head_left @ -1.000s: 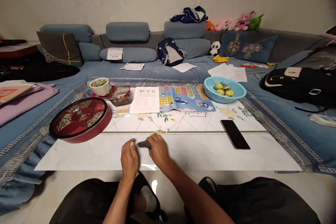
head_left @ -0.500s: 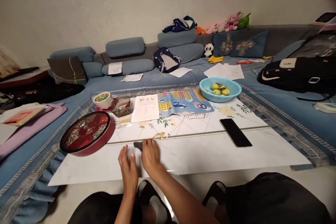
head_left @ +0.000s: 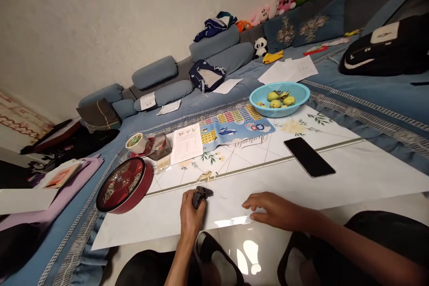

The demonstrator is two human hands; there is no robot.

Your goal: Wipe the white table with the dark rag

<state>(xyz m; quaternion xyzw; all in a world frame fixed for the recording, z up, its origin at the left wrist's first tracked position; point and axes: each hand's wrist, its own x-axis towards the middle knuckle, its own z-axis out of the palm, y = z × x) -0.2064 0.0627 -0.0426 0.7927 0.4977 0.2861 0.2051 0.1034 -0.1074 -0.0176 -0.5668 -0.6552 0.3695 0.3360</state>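
Note:
My left hand [head_left: 190, 216] is closed around a small dark object [head_left: 202, 194] just above the white tabletop [head_left: 234, 190]. Its exact kind is unclear; a narrow dark end sticks out to the right of the fingers. Farther right, my right hand [head_left: 275, 209] hovers near the table's front edge, fingers apart and holding nothing. Pale scraps [head_left: 206, 176] lie just beyond the left hand. A black phone [head_left: 309, 157] rests flat beyond the right hand.
At the left stands a round red divided box [head_left: 144, 187] with a lid. Behind it are a small bowl [head_left: 136, 144] and a clear container [head_left: 158, 146]. A printed sheet [head_left: 186, 143], a blue chart [head_left: 231, 132] and a blue basket [head_left: 258, 103] of green-yellow fruit line the far side.
My right hand has let go of the dark object and moved right. My left hand has taken hold of it and shifted right. The view has tilted.

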